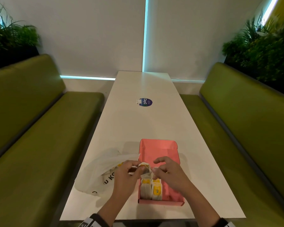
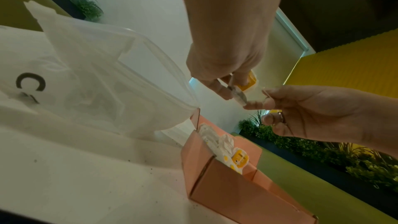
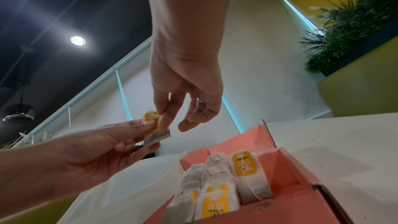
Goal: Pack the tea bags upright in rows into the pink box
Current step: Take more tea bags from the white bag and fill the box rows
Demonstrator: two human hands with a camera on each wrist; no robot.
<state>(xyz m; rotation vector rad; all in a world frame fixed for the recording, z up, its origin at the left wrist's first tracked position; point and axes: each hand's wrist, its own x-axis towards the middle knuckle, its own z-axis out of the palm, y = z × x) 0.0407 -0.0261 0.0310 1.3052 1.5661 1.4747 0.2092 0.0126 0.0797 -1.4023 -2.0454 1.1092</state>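
Two hands are meeting above the left wall of the pink box (image 1: pixel 159 149), which is sitting open on the white table (image 1: pixel 154 122). Furthest left, a white plastic bag (image 1: pixel 97 174) is lying crumpled on the table just beside the box, with more tea bags showing inside it. Next, the left hand (image 1: pixel 127 174) is pinching a single tea bag (image 1: pixel 145 168) between its thumb and curled fingers, holding it in the air over the box edge; the bag's yellow tag is showing in the wrist views. The right hand (image 1: pixel 169 172) is pinching the thin string of that same tea bag between thumb and forefinger, while its other fingers are hanging loosely curled and gripping nothing. Below both hands, a few packed tea bags (image 1: pixel 152 188) are standing upright in two short rows at the near left corner of the box, touching one another, while the far part of the box is showing bare pink cardboard.
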